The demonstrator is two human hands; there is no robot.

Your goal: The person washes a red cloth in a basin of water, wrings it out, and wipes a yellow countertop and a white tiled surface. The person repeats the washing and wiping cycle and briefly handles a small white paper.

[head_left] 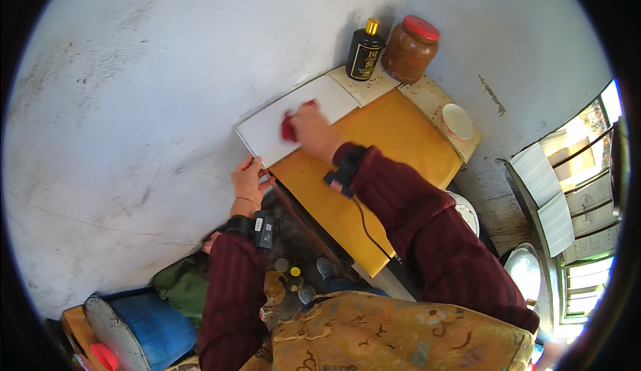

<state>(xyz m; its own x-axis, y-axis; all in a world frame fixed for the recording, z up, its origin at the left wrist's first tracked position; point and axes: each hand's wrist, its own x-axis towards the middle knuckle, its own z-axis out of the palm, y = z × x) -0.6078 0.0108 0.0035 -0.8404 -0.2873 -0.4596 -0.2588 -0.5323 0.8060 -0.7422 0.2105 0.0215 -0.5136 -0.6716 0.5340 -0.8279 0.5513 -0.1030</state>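
A view from above of a person in dark red sleeves wiping a small yellow-topped table (374,170) that stands in the corner of a pale plastered wall. Farthest left of the table, low on the floor, lie a blue barrel-like container (150,327) and a green cloth bundle (180,284). Nearer the table, the left hand (248,182) rests at its left corner, fingers spread loosely and pressing the edge of a white tile (280,124) that covers the table's far left end; it grips nothing. On that tile, the right hand (310,127) is closed around a small red cloth (288,127), bunched under the fingers and pressed flat on the white surface. This looks like the wiping step, with the tile being cleaned while the yellow top seems not yet reached. The next stroke would call for firm downward pressure, with the left hand steadying the tile so it does not slide off the table. Behind the table's far edge stand a dark bottle with a gold cap (365,50) and, just right of it, a brown jar with a red lid (410,49). At the table's right end sits a small white cup (457,120).
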